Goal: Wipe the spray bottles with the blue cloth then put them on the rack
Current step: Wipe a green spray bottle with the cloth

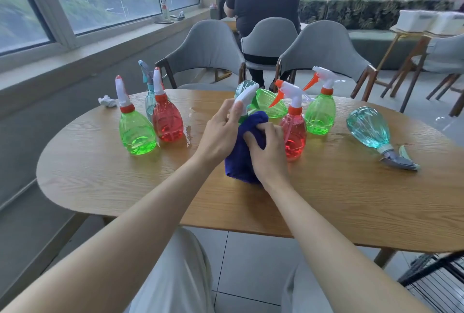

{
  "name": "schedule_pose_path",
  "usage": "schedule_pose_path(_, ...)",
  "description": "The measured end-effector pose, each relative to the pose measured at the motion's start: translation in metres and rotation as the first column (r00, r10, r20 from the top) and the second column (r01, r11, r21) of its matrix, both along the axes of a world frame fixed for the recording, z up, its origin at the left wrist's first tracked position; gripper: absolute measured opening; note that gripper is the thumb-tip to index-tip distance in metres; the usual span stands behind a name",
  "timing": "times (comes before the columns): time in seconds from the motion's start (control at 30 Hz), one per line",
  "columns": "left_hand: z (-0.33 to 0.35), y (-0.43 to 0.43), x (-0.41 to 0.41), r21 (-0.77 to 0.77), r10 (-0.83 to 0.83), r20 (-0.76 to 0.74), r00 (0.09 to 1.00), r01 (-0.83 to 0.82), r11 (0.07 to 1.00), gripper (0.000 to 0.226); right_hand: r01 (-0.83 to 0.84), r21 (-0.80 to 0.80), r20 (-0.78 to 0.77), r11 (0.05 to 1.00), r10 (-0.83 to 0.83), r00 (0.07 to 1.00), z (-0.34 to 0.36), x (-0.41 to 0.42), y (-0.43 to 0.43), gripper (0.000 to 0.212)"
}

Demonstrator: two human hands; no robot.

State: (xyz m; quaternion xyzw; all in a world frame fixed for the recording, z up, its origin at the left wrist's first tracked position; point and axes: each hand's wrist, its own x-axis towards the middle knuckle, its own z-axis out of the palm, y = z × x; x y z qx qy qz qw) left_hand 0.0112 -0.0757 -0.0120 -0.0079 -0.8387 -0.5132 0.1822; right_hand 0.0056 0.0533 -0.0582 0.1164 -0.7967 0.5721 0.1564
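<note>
Left hand (221, 126) grips the white spray head (244, 98) of the held bottle, its body hidden in the blue cloth (244, 147). Right hand (267, 152) is clenched round the cloth over it. Long axis runs up and away from the person. Rack (437, 280) sits low, right of the bench (326, 199); right hand is nearer.

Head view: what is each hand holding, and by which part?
The left hand grips a spray bottle by its white trigger head. The right hand clasps the blue cloth around the bottle's body, which is hidden.
</note>
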Motion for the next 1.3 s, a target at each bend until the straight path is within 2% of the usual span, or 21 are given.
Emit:
schedule_pose_path(0.1, 0.001, 0.0, 0.001, -0.014, -0.005, -0.016, 1.0, 0.005, 1.0, 0.038, -0.011, -0.057, 0.192, 0.998, 0.022, 0.981, 0.005, -0.01, 0.005, 0.023)
schedule_pose_path(0.17, 0.0, -0.001, -0.002, -0.019, -0.008, -0.023, 1.0, 0.008, 1.0, 0.038, 0.002, -0.05, 0.136, 0.999, 0.005, 0.991, 0.01, -0.008, 0.002, 0.02)
schedule_pose_path(0.27, -0.003, -0.003, -0.004, 0.0, -0.01, -0.018, 1.0, 0.01, 1.0, 0.038, 0.057, 0.009, -0.107, 0.998, -0.056, 0.993, 0.009, 0.005, -0.007, 0.023)
schedule_pose_path(0.3, -0.004, -0.004, -0.005, 0.012, -0.012, -0.013, 1.0, 0.012, 1.0, 0.038, 0.069, 0.022, -0.139, 0.997, -0.065, 0.988, 0.008, 0.005, -0.009, 0.024)
schedule_pose_path(0.37, -0.003, -0.005, -0.005, 0.027, -0.022, -0.003, 1.0, 0.022, 0.999, 0.038, 0.06, 0.056, -0.117, 0.997, -0.054, 0.992, 0.006, -0.001, -0.009, 0.026)
schedule_pose_path(0.5, 0.0, -0.006, -0.003, 0.034, -0.036, 0.006, 0.999, 0.036, 0.999, 0.037, -0.051, -0.001, 0.104, 0.999, 0.051, 0.993, 0.008, -0.015, -0.002, 0.035)
schedule_pose_path(0.57, 0.001, -0.005, -0.001, 0.019, -0.041, 0.004, 0.999, 0.041, 0.999, 0.038, -0.06, -0.034, 0.128, 0.998, 0.064, 0.99, 0.009, -0.015, -0.001, 0.027)
schedule_pose_path(0.63, 0.002, -0.005, 0.0, 0.014, -0.049, -0.007, 0.999, 0.049, 0.999, 0.04, -0.014, -0.039, 0.078, 0.999, 0.017, 0.997, 0.011, -0.015, -0.001, 0.011)
schedule_pose_path(0.7, 0.002, -0.006, 0.0, 0.017, -0.058, -0.009, 0.998, 0.058, 0.998, 0.039, 0.004, -0.11, 0.07, 0.994, 0.004, 0.998, 0.012, -0.012, 0.0, 0.009)
schedule_pose_path(0.73, 0.002, -0.007, 0.001, 0.013, -0.062, -0.005, 0.998, 0.062, 0.998, 0.038, 0.021, -0.194, 0.088, 0.981, -0.004, 0.996, 0.013, -0.009, 0.001, 0.012)
schedule_pose_path(0.8, 0.003, -0.01, 0.001, -0.002, -0.07, 0.003, 0.998, 0.07, 0.998, 0.035, 0.114, -0.395, 0.121, 0.912, -0.072, 0.99, 0.017, -0.006, 0.001, 0.013)
schedule_pose_path(0.87, 0.003, -0.012, 0.001, 0.01, -0.081, 0.005, 0.997, 0.081, 0.997, 0.035, 0.186, -0.476, 0.065, 0.859, -0.176, 0.982, 0.025, -0.005, 0.002, 0.013)
schedule_pose_path(0.97, 0.001, -0.013, 0.001, 0.059, -0.085, -0.01, 0.996, 0.085, 0.995, 0.036, 0.176, -0.367, -0.063, 0.914, -0.213, 0.975, 0.037, -0.01, 0.0, 0.015)
schedule_pose_path(1.03, 0.001, -0.012, 0.002, 0.092, -0.083, -0.02, 0.996, 0.085, 0.992, 0.034, 0.096, -0.269, -0.086, 0.958, -0.123, 0.989, 0.042, -0.017, -0.003, 0.024)
schedule_pose_path(1.13, 0.006, -0.01, 0.005, 0.12, -0.081, -0.021, 0.997, 0.083, 0.989, 0.032, -0.07, -0.222, -0.036, 0.973, 0.064, 0.997, 0.046, -0.023, -0.008, 0.032)
schedule_pose_path(1.3, 0.005, -0.016, 0.002, 0.176, -0.122, -0.022, 0.992, 0.124, 0.977, 0.035, -0.115, -0.235, 0.004, 0.965, 0.119, 0.993, 0.043, -0.032, -0.004, 0.017)
